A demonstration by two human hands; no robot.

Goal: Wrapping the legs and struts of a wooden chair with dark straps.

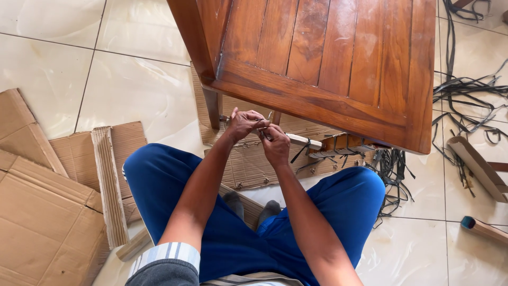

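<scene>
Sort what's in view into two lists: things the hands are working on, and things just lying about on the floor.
In hand:
left hand and right hand, closed together on a small item too hidden to identify
wooden table, just beside them

Lying about:
cardboard sheets
rolled corrugated strip
black straps
wooden offcut

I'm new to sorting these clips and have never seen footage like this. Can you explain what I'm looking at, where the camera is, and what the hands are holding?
The camera sits on a person's head, looking down at their lap and blue trousers. The left hand and right hand meet below the edge of a wooden furniture piece, pinching something small; I cannot tell what. On the tiled floor lie flattened cardboard to the left and black straps to the right.
</scene>
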